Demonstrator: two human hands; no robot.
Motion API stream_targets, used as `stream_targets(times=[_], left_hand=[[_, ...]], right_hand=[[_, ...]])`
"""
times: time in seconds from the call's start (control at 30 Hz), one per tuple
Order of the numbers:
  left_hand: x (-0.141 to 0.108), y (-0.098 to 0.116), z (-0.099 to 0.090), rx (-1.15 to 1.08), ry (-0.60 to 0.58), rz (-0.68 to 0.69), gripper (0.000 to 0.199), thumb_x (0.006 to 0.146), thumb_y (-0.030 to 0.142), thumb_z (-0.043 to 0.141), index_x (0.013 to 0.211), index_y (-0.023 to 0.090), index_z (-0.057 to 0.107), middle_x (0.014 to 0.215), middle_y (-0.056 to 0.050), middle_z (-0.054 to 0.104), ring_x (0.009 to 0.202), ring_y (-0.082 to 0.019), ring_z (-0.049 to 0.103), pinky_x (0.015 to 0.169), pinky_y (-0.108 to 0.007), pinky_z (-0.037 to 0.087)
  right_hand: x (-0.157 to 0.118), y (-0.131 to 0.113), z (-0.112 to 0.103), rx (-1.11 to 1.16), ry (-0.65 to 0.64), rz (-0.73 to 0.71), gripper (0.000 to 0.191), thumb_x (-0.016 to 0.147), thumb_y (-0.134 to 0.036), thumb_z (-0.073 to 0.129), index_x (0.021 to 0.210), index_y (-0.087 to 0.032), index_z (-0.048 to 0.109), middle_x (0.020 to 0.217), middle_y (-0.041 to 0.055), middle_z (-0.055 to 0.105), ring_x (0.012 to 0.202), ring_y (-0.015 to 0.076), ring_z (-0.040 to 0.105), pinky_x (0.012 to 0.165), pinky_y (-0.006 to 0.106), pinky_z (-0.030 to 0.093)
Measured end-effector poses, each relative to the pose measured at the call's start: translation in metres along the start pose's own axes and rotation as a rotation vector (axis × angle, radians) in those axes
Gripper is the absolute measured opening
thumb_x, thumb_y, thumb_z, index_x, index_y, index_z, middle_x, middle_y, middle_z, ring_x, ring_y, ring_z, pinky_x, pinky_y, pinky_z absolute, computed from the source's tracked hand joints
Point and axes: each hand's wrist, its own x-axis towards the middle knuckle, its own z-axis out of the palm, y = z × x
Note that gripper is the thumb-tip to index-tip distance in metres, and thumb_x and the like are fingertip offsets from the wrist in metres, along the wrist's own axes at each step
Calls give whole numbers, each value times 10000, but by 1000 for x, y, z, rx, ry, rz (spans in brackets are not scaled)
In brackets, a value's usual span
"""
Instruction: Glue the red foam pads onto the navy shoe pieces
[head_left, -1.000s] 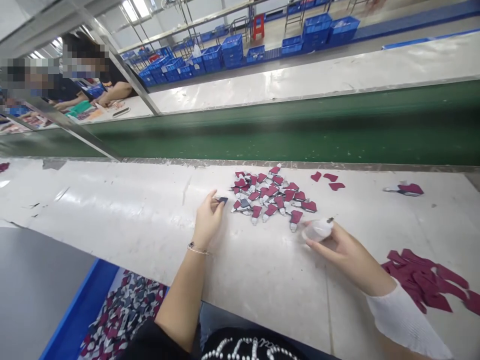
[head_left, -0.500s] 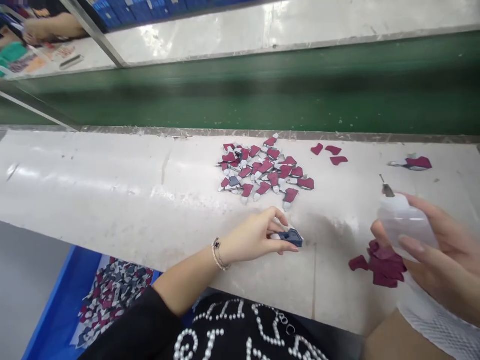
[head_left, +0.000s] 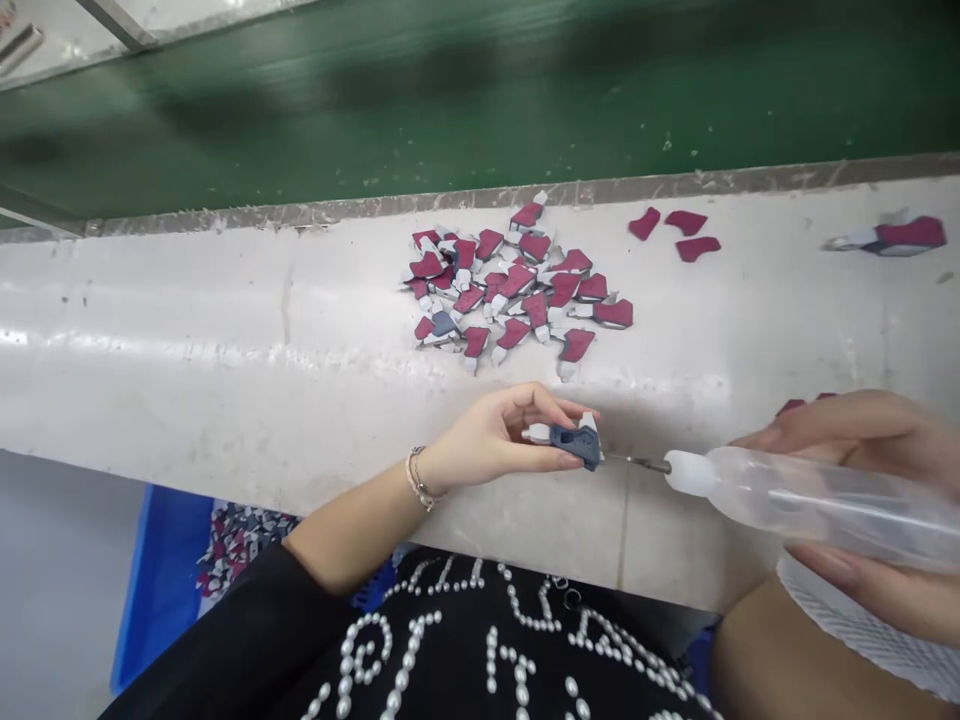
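Between the thumb and fingers of my left hand (head_left: 499, 435) is a small dark-blue and white plastic part (head_left: 576, 443), held just above the white table. My right hand (head_left: 885, 440) grips a translucent squeeze bottle (head_left: 810, 505) laid nearly level. Its thin metal needle tip (head_left: 630, 460) points left and reaches close to the part's right end; whether they touch I cannot tell. Maroon pieces (head_left: 791, 406) show only at their edges behind my right hand. Beyond my left hand lies a pile of maroon-topped plastic parts (head_left: 517, 285).
Three loose maroon pieces (head_left: 697, 249) lie right of the pile, and a single maroon-topped part (head_left: 904, 236) sits farther right. A green belt (head_left: 450, 110) runs behind the white table (head_left: 150, 370). Below the table's left front edge stands a blue bin (head_left: 161, 570) with many parts.
The bottle has tipped from upright to nearly level, its needle now beside the part in my left hand. That part has turned slightly. The view has tilted downward.
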Motion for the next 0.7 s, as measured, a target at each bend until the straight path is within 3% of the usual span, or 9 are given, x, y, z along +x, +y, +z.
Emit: stream_targets(times=[0.13,0.27,0.37,0.7], left_hand=[[2,-2,0,-63,-102,-120,278,783,201,862,983,142,678,1355,-177,698,1270,-255,681,950,-369,625],[5,-4,1,-87,-174,-157,240,800,171,837,996,139,700,1359,-165,698,1217,-237,704,959,-364,616],[7,-4,1,-97,-213,-161,216,816,142,815,1006,144,713,1357,-140,704,1148,-197,724,980,-357,604],[9,-7,1,-217,-245,-176,204,825,85,804,992,143,702,1315,-114,729,1122,-147,733,974,-284,588]], right_hand=[[1,4,-2,31,-107,-135,290,886,-532,739,1098,-337,708,829,76,723,570,223,678,395,328,518],[5,-11,13,60,-23,-43,211,932,-486,704,1033,-303,684,835,58,743,595,209,694,434,305,539],[6,-28,25,-79,-58,-72,138,909,-386,733,959,-305,634,742,8,731,540,169,661,404,259,487],[-1,-24,25,-247,-14,-64,277,908,-582,681,928,-313,618,764,16,743,532,171,650,368,304,432]])
